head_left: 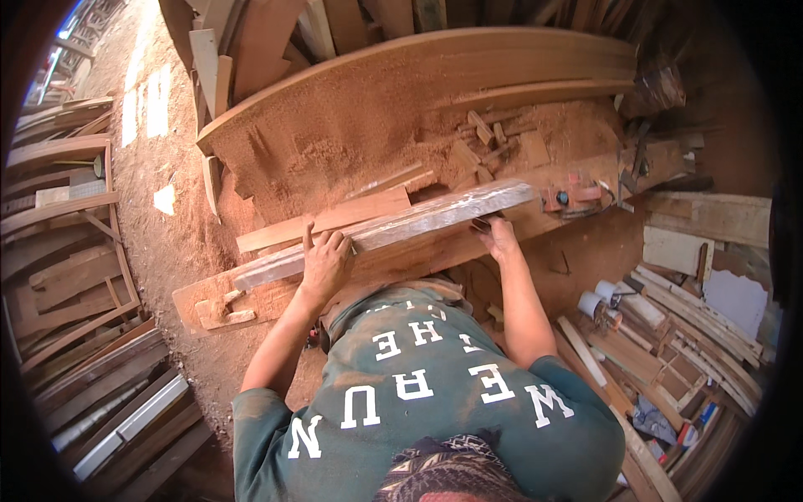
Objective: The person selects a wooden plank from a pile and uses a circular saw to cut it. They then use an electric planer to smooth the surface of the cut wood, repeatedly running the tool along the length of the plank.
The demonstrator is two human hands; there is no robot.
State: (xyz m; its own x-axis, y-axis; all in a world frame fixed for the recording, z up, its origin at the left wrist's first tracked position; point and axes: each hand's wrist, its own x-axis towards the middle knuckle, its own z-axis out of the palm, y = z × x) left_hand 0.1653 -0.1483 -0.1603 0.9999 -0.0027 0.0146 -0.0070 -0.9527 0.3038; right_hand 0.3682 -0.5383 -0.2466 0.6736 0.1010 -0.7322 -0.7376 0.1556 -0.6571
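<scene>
A long squared wooden beam (401,226), pale and whitish on its upper face, lies slantwise on a thick workbench plank (418,261). My left hand (328,258) is curled over the beam's near edge, left of its middle, with one finger raised. Toward the beam's right end, my right hand (500,238) is at the near edge with its fingers closed. Something small and dark shows at those fingertips, too unclear to name. Just behind the beam lies a flat reddish board (335,224).
A red power tool (577,194) sits on the bench past the beam's right end. Wood offcuts (485,138) and sawdust heap up behind, before a long curved board (401,52). A small wooden block (227,311) lies at the bench's left end. Timber stacks (125,385) flank both sides.
</scene>
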